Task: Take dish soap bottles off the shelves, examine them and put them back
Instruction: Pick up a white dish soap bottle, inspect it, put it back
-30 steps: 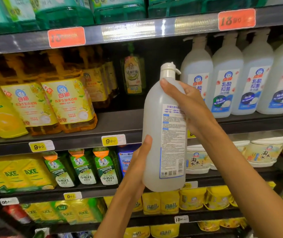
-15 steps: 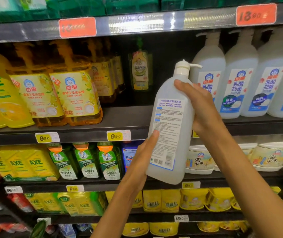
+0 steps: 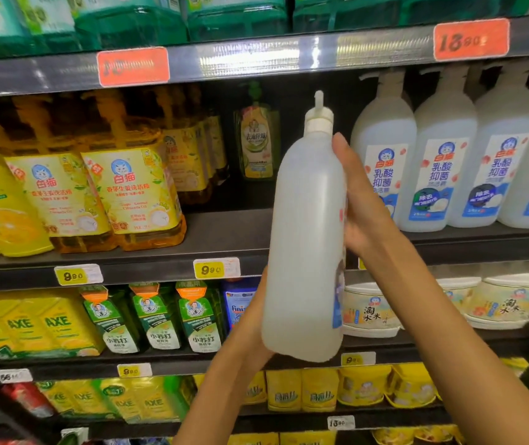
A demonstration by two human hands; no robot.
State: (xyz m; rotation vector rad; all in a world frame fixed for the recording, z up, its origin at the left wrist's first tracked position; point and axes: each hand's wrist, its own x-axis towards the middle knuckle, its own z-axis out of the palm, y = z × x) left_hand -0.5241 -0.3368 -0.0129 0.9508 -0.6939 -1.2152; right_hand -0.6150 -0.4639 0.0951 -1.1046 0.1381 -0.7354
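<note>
- A white dish soap bottle (image 3: pixel 306 239) with a pump top is held up in front of the shelves, nearly upright, its top leaning a little to the right; its plain side faces the camera and only a strip of label shows along its right edge.
- The right hand (image 3: pixel 361 200) grasps the bottle's upper half from the right, thumb lying against the shoulder just below the cap, fingers wrapped behind out of sight.
- The left hand (image 3: pixel 250 326) holds the bottle's lower left side near the base; its fingers are hidden behind the bottle, so how they lie cannot be told.
- On the middle shelf (image 3: pixel 231 232) behind, 4 matching white pump bottles (image 3: pixel 443 175) stand in a row to the right, with a gap beside them behind the held bottle.
- Yellow soap bottles (image 3: pixel 134 197) stand on the left of that shelf.
- Yellow price tags (image 3: pixel 211 269) reading 9.90 sit on the shelf edge; an orange tag (image 3: pixel 470 40) above reads 18.90.
- Green bottles (image 3: pixel 154 319) stand on the shelf below.
</note>
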